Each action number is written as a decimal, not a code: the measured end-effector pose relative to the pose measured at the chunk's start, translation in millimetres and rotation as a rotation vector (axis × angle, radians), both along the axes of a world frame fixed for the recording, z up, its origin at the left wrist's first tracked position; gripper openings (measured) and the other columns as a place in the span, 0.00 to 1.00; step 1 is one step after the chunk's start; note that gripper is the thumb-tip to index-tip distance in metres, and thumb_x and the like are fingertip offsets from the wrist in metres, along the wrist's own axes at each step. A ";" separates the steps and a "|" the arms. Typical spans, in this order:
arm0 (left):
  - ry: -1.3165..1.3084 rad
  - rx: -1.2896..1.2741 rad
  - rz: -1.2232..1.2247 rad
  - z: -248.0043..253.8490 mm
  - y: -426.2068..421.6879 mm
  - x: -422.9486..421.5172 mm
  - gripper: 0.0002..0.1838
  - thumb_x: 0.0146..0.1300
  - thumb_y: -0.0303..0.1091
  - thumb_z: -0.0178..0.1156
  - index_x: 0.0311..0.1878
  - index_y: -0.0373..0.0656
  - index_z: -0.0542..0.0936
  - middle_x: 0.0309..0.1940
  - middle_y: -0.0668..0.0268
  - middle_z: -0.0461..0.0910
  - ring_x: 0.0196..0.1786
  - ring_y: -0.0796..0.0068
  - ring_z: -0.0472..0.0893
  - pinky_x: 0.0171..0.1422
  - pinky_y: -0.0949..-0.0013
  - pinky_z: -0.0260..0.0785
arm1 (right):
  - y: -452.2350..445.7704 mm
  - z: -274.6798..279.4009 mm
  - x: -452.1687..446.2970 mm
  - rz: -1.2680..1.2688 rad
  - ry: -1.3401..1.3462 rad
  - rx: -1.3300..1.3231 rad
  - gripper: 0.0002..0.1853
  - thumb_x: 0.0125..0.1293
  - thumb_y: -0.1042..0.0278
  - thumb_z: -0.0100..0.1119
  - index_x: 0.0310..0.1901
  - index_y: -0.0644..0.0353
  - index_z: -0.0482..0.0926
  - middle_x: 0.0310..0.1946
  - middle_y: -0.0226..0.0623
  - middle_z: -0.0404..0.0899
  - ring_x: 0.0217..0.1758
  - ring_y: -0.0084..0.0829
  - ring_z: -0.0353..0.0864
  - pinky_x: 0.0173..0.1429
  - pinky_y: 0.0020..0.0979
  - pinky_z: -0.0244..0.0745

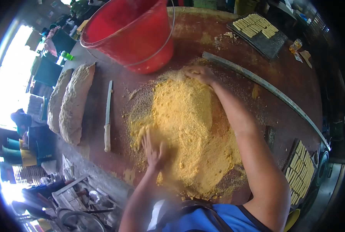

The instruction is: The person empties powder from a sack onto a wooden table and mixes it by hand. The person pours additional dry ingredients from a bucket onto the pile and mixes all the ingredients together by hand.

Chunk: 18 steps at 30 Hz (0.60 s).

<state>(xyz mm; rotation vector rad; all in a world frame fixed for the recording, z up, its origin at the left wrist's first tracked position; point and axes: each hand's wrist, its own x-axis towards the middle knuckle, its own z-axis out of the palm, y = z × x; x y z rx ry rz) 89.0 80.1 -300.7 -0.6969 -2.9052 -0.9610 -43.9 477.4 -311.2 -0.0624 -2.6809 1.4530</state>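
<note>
A heap of yellow crumbly powder (184,120) lies on the reddish-brown table (122,96). At the heap's left edge, my left hand (153,149) rests against the powder, fingers spread and slightly blurred. My right hand (199,74) is at the far top edge of the heap, its fingers bent over the powder; whether it holds anything is hidden. Brownish grains are scattered around the heap. Just beyond it stands a red bucket (141,42) with a wire handle.
Two long dough loaves (76,104) and a knife (108,116) lie at left. A long metal bar (265,85) curves across the right side. Trays of yellow sticks (255,25) sit at far right and near right (300,174). A small bottle (295,45) is at back right.
</note>
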 end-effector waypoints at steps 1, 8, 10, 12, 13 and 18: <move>-0.090 0.086 0.026 2.3 18.8 -15.2 0.39 0.66 0.53 0.46 0.75 0.43 0.50 0.76 0.54 0.48 0.78 0.50 0.45 0.80 0.50 0.32 | -7.7 4.9 -4.3 0.170 -0.077 -0.177 0.37 0.62 0.36 0.57 0.65 0.54 0.70 0.65 0.39 0.69 0.67 0.38 0.69 0.70 0.39 0.63; -0.359 0.547 0.075 13.4 95.1 -81.3 0.34 0.67 0.51 0.50 0.73 0.48 0.58 0.72 0.55 0.58 0.73 0.56 0.59 0.74 0.54 0.54 | -56.2 45.0 49.7 0.288 -0.360 -0.469 0.39 0.55 0.44 0.70 0.67 0.50 0.69 0.59 0.43 0.75 0.62 0.35 0.73 0.67 0.32 0.66; -1.211 1.057 0.362 56.3 110.5 -82.5 0.29 0.68 0.48 0.51 0.69 0.46 0.64 0.67 0.55 0.65 0.69 0.58 0.65 0.69 0.56 0.63 | -81.4 64.7 77.6 0.340 -0.358 -0.572 0.39 0.52 0.48 0.73 0.65 0.51 0.70 0.55 0.44 0.77 0.59 0.34 0.75 0.64 0.32 0.68; -1.412 1.102 0.199 85.6 116.8 -75.9 0.24 0.69 0.48 0.50 0.62 0.43 0.70 0.53 0.58 0.76 0.54 0.62 0.77 0.56 0.58 0.74 | -99.1 85.3 97.0 0.324 -0.283 -0.336 0.40 0.51 0.49 0.73 0.65 0.52 0.69 0.55 0.44 0.78 0.58 0.34 0.76 0.63 0.32 0.69; -1.464 1.070 0.154 93.0 120.0 -76.5 0.23 0.70 0.48 0.50 0.59 0.43 0.72 0.49 0.60 0.79 0.49 0.63 0.80 0.52 0.60 0.76 | -103.5 95.9 105.0 0.334 -0.203 -0.081 0.40 0.50 0.49 0.74 0.64 0.53 0.69 0.54 0.43 0.78 0.57 0.34 0.76 0.62 0.33 0.70; -1.190 0.899 -0.044 94.3 122.5 -62.8 0.17 0.69 0.39 0.48 0.53 0.38 0.74 0.43 0.59 0.80 0.43 0.65 0.81 0.44 0.61 0.77 | -114.1 123.4 153.4 -0.238 -0.013 0.220 0.06 0.59 0.68 0.56 0.26 0.58 0.73 0.14 0.30 0.74 0.19 0.34 0.74 0.28 0.38 0.76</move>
